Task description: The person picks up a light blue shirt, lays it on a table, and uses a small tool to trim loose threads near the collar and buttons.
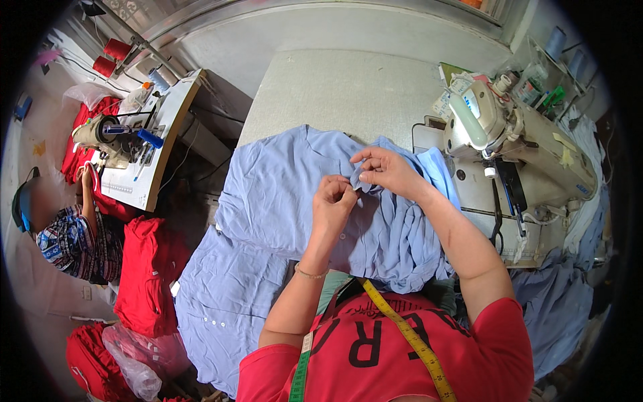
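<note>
A light blue shirt (268, 194) lies bunched across the near part of the table and over my lap, with small white buttons on it. My left hand (333, 204) is closed in a pinch on a small fold of the shirt near its middle. A tiny dark bit shows at those fingertips, too small to name. Just to the right, my right hand (388, 173) hovers over the same fold. Its fingers are apart and curved, with the thumb close to or touching the cloth. A yellow tape measure (405, 328) hangs from my neck.
A sewing machine (522, 141) stands close on the right, with scissors (497, 224) beside it. More blue garments (228, 295) hang at the near left. Further left, a co-worker (80, 234) handles red cloth by another sewing machine (110, 134). Red garments (144, 281) are piled there.
</note>
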Motion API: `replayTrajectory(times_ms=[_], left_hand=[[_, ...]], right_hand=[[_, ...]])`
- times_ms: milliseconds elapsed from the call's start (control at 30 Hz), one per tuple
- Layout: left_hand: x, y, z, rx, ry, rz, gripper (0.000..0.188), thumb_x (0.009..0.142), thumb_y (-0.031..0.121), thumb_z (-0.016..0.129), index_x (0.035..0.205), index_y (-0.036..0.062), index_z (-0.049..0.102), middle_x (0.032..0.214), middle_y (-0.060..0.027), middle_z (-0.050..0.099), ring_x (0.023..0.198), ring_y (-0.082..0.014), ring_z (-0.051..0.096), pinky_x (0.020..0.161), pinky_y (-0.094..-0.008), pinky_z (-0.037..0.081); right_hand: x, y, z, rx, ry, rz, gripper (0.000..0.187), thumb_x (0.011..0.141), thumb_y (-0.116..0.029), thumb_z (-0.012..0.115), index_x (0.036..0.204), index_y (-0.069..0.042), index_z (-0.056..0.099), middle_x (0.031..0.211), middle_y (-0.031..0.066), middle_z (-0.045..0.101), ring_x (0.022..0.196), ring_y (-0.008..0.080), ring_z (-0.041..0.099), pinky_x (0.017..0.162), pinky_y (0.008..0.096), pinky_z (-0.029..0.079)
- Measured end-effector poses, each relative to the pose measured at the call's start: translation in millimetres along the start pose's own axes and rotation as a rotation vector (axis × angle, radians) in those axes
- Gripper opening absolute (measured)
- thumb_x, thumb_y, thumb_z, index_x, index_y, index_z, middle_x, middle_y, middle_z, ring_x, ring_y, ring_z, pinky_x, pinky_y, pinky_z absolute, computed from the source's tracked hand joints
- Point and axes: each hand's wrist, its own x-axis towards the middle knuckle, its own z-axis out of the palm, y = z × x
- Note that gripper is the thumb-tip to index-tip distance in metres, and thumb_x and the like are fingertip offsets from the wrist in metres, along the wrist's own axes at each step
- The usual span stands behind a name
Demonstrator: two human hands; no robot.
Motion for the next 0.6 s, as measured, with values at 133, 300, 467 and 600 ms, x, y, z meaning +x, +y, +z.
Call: replayTrajectory(times_ms=[133, 300, 467, 600], left_hand=[[-5.4, -0.3, -3.6, -0.057, -0.045, 0.076, 0.007, 0.08, 0.0, 0.06, 0.074, -0.0036, 0.06, 0.098, -0.0055, 0.053, 0.077, -0.0094, 0.053, 0.065, -0.0211, 0.044], [-10.5, 5.4, -62.2, 0.307, 0.149, 0.503, 0.008, 0.08, -0.007, 0.055, 0.079, -0.0017, 0.061, 0.103, -0.007, 0.055, 0.087, -0.0136, 0.056, 0.075, -0.0243, 0.047], [27.3, 52.0, -189.6, 0.504, 0.43, 0.507, 0.005, 0.084, 0.002, 0.061, 0.082, -0.0026, 0.061, 0.094, -0.0041, 0.057, 0.076, -0.0091, 0.054, 0.066, -0.0199, 0.042], [69.8, 33.8, -262.2, 0.76, 0.291, 0.381, 0.009, 0.081, 0.006, 0.06, 0.085, -0.0023, 0.063, 0.085, -0.0046, 0.058, 0.073, -0.0097, 0.055, 0.066, -0.0229, 0.044]], right_hand=[[4.1, 5.7, -3.0, -0.036, 0.078, -0.035, 0.03, 0.083, -0.003, 0.06, 0.112, -0.002, 0.056, 0.08, -0.0029, 0.055, 0.073, 0.0036, 0.049, 0.067, 0.0194, 0.04], [3.9, 7.0, -10.4, -0.021, 0.078, -0.032, 0.029, 0.083, -0.004, 0.06, 0.112, -0.001, 0.056, 0.079, -0.003, 0.054, 0.074, 0.0039, 0.049, 0.068, 0.0193, 0.04], [4.0, 5.5, -4.6, -0.089, 0.088, -0.022, 0.026, 0.083, -0.004, 0.06, 0.109, -0.001, 0.058, 0.083, -0.0025, 0.054, 0.076, 0.0044, 0.049, 0.069, 0.0191, 0.04], [1.4, -1.2, -0.3, -0.103, 0.073, 0.004, 0.025, 0.083, -0.005, 0.06, 0.108, -0.001, 0.059, 0.086, -0.0016, 0.055, 0.078, 0.0048, 0.05, 0.07, 0.0191, 0.041]])
